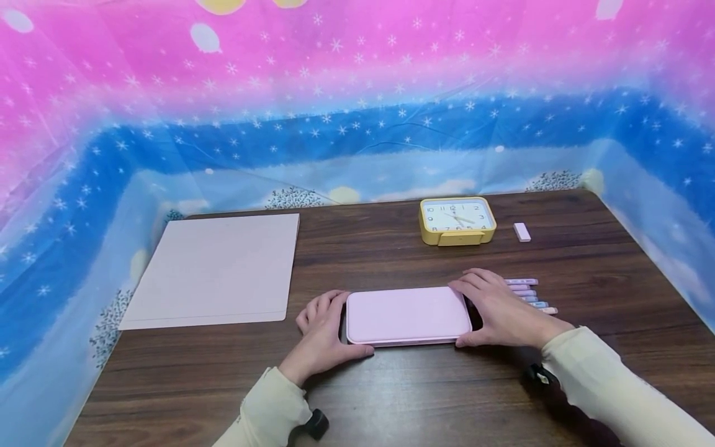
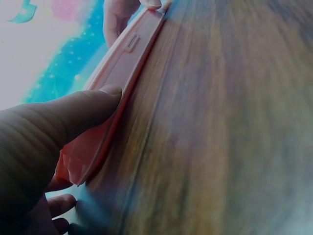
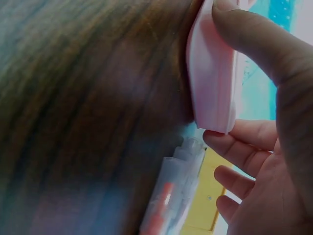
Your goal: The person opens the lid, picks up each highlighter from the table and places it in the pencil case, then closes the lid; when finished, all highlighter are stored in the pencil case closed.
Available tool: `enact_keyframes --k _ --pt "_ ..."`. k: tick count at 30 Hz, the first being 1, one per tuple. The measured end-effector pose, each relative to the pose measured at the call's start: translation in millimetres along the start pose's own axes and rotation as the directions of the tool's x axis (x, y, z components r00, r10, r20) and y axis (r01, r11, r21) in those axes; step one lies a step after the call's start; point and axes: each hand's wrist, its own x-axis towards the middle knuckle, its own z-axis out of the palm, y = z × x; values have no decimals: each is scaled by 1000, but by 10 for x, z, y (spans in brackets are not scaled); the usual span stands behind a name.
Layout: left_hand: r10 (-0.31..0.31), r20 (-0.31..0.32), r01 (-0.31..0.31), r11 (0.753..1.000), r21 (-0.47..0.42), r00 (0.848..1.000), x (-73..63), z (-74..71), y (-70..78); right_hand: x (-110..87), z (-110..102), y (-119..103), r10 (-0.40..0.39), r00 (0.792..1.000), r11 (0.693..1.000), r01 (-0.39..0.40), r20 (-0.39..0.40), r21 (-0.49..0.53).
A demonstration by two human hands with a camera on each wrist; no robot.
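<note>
I see, as the largest thing, a cloth backdrop (image 1: 357, 133) printed pink and blue with white snowflakes, its folds soft around three sides. Before it spreads the surface (image 1: 391, 397), dark brown with streaky wood grain and a dull sheen. On its left lies a flat pale board (image 1: 218, 273), smooth and four-cornered.

My main interest is the pink case (image 1: 408, 315), a long box with rounded corners and a smooth top, lying in the middle of the surface between the hands. Its lid is closed, so I cannot tell what is inside; the left wrist view shows a small rectangular catch on its near side.

The left hand (image 1: 324, 332) grips the case's left end, thumb on the near side and fingers at the end. The right hand (image 1: 491, 307) grips the other end, thumb and fingers spread apart around it.

Farther back stands a yellow clock (image 1: 458, 221), a rounded rectangle with a white dial. Beside the right hand I find a row of slender pens (image 1: 522, 293), partly hidden, with translucent plastic ends. Smallest is a white block (image 1: 522, 232) right of the clock.
</note>
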Motion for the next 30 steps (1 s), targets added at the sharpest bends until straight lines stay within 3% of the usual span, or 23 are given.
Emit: enact_keyframes --k 10,16,30 --pt "-25 -39 26 999 26 999 0 28 28 -1 56 1 4 1000 1000 -4 -15 -2" --pt "-38 -61 41 998 40 997 0 47 53 65 6 31 -52 998 999 52 -21 -11" --pt "-52 -83 56 998 42 995 -2 64 41 159 -114 53 -91 994 996 91 57 10"
